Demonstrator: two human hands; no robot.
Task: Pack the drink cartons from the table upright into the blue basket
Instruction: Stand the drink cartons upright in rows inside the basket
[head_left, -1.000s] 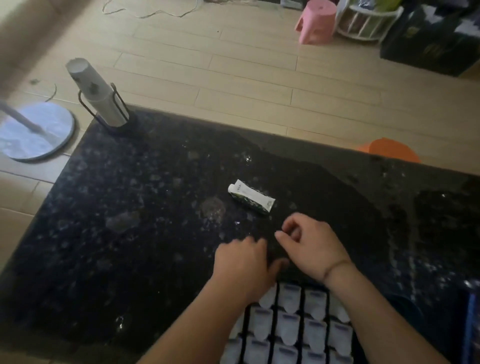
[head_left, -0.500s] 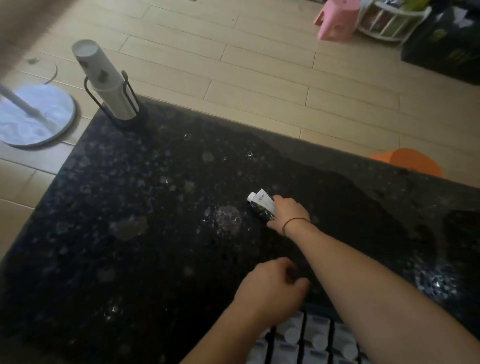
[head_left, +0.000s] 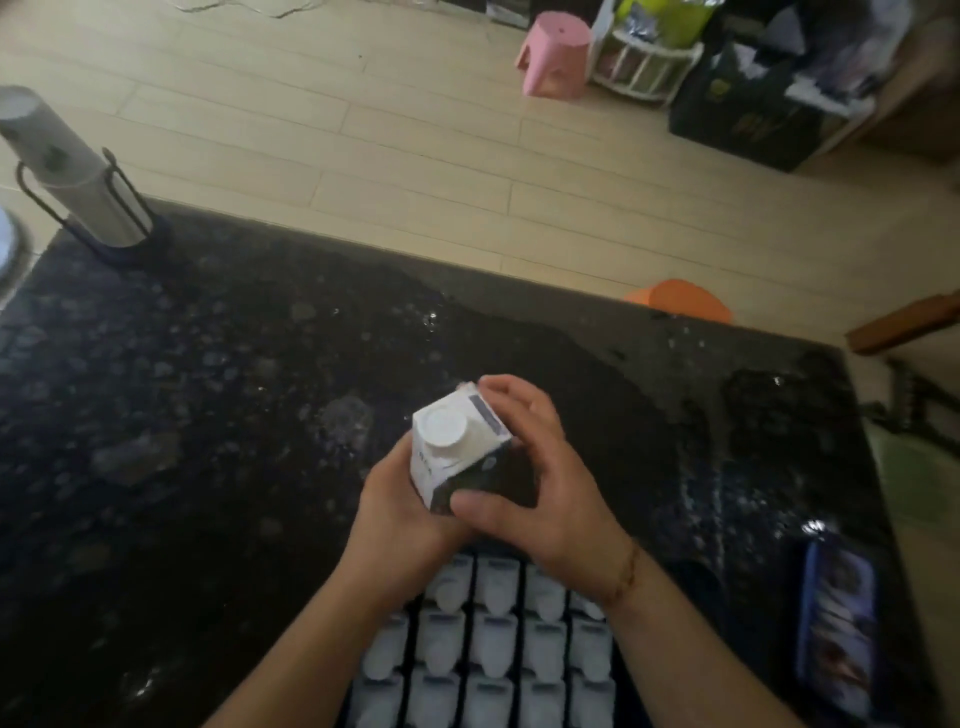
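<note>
A white drink carton (head_left: 457, 447) with a round white cap and dark lower sides is held upright above the black speckled table (head_left: 208, 441), cap facing me. My left hand (head_left: 400, 514) cups it from the left and below. My right hand (head_left: 530, 467) wraps it from the right, fingers curled over its far top edge and thumb on its near side. Just below my wrists, several upright cartons (head_left: 488, 644) stand in tight rows. The basket that holds them is too dark to make out.
A grey cylinder in a black wire stand (head_left: 78, 182) sits at the table's far left corner. A blue packet (head_left: 836, 618) lies near the right edge. Beyond the table are an orange stool (head_left: 680, 301), a pink stool (head_left: 556, 52) and floor clutter.
My right hand reached out to the carton lying flat mid-table, picked it up and brought it back upright. My left hand rose from the packed rows to hold it too.
</note>
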